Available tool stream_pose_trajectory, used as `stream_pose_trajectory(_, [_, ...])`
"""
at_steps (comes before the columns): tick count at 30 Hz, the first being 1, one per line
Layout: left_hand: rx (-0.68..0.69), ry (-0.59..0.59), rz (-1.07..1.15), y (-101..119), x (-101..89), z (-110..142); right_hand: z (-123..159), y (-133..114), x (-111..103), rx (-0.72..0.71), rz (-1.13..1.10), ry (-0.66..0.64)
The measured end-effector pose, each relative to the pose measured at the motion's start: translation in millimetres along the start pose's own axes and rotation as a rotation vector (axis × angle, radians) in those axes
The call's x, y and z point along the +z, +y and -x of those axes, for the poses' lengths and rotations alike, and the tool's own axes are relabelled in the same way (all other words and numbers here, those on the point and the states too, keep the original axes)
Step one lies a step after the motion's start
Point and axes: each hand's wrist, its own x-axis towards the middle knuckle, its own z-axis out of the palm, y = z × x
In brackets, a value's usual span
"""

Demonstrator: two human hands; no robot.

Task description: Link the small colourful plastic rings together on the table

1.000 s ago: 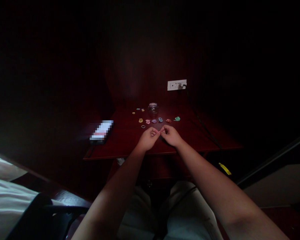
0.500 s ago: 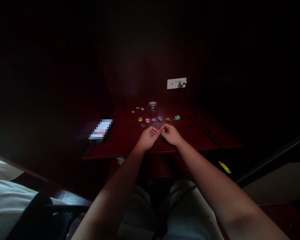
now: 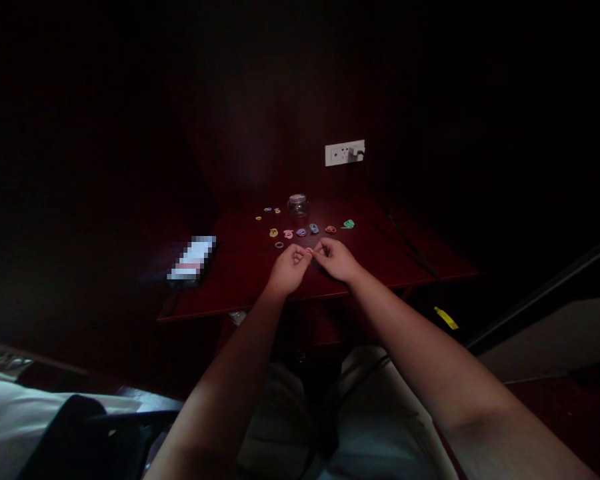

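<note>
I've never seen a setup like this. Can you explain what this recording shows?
There is no machine: a person works with bare hands. The camera is worn on the head, looking forward and down. The left hand and right hand meet at the red-brown table, apparently pinching a small pinkish band, partly hidden by fingers. Beyond lie what look like elastic bands in a row: yellow bunch, pink bunch, purple bunch, blue bunch, orange-red bunch, green bunch. Behind them stands a clear lidded jar. At left is a phone, its screen pixelated.
</note>
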Motion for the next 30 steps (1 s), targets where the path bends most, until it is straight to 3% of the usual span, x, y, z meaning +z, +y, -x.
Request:
stream_pose_trajectory(11, [-0.041, 0.099, 0.011, -2.8, 1.5, -3.9, 0.6, 1.2, 0.1, -0.032, -0.029, -0.028])
stream_pose_trajectory(30, [-0.054, 0.030, 0.000, 8.6, -0.9, 0.4, -0.4, 3.2, 1.7, -0.062, -0.041, -0.022])
